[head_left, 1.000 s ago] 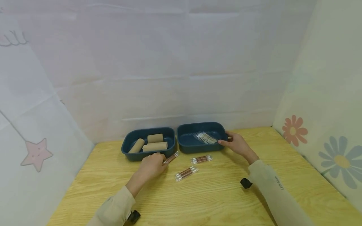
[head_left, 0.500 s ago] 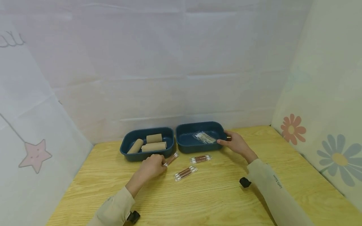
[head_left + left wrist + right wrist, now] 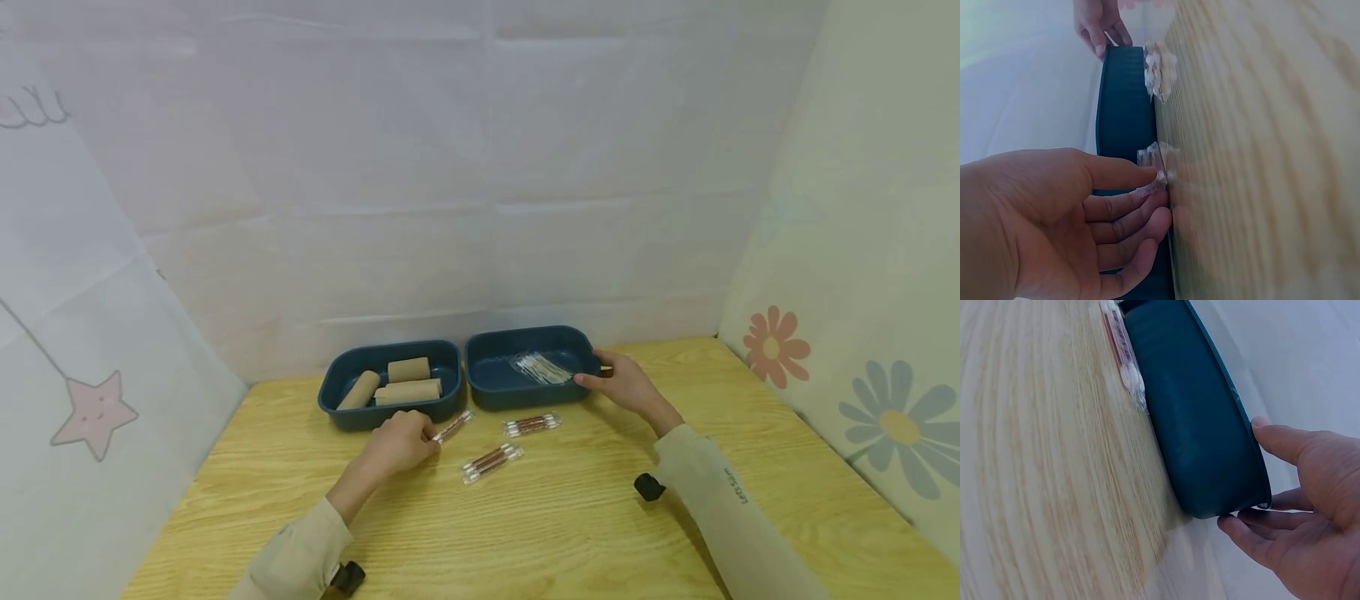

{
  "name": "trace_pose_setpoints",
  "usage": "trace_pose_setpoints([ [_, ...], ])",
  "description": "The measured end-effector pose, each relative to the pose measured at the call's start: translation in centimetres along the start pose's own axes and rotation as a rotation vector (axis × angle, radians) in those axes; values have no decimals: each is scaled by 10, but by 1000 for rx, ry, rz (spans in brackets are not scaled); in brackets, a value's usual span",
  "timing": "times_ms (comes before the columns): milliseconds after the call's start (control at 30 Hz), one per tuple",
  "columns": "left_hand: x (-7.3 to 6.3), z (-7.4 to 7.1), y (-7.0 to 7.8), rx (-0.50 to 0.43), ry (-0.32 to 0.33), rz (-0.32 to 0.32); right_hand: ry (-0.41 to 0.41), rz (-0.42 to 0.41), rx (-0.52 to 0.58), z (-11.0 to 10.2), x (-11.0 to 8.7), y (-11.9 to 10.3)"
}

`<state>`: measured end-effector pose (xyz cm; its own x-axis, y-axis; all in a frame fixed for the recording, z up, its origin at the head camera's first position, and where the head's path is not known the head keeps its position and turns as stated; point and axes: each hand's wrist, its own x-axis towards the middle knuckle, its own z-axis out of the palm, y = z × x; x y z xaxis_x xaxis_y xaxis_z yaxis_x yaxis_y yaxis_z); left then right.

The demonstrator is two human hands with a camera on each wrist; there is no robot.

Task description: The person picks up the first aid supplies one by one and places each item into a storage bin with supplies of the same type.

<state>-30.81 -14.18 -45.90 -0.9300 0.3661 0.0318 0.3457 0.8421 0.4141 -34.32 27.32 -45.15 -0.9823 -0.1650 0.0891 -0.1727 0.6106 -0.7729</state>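
Observation:
My left hand (image 3: pixel 401 442) pinches one end of a small clear packet of brown-stemmed cotton swabs (image 3: pixel 453 426) between thumb and fingertips. This packet lies low over the table, in front of the gap between two dark blue bins. In the left wrist view the thumb (image 3: pixel 1125 172) lies along the clear wrapping. My right hand (image 3: pixel 626 383) grips the right end of the right bin (image 3: pixel 517 400), thumb (image 3: pixel 1272 434) at the rim and fingers against the end wall. Inside that bin lies a clear packet of pale-stemmed cotton swabs (image 3: pixel 543 368).
Two more brown-stemmed swab packets rest on the wooden table: one packet (image 3: pixel 532 424) before the right bin, another packet (image 3: pixel 491 462) nearer. The left bin (image 3: pixel 352 419) holds several brown cardboard tubes (image 3: pixel 408 392). A pale wall cloth (image 3: pixel 480 208) rises close behind both bins.
My left hand and the pinched packet have shifted very slightly toward the near side. The right hand keeps its grip on the right bin.

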Motion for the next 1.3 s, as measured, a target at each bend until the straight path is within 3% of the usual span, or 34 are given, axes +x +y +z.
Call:
trace_pose_setpoints([
  [367,2,-1,-5,0,23,-6,2,-14,-1,1,0,0],
  [700,-3,-9,4,21,58,-1,4,-11,6,0,-1,-1],
  [1100,-1,-13,11,9,170,23,14,4,16,-1,-3,0],
  [1300,-6,-21,19,1,171,22,11,-5,13,3,-2,-1],
])
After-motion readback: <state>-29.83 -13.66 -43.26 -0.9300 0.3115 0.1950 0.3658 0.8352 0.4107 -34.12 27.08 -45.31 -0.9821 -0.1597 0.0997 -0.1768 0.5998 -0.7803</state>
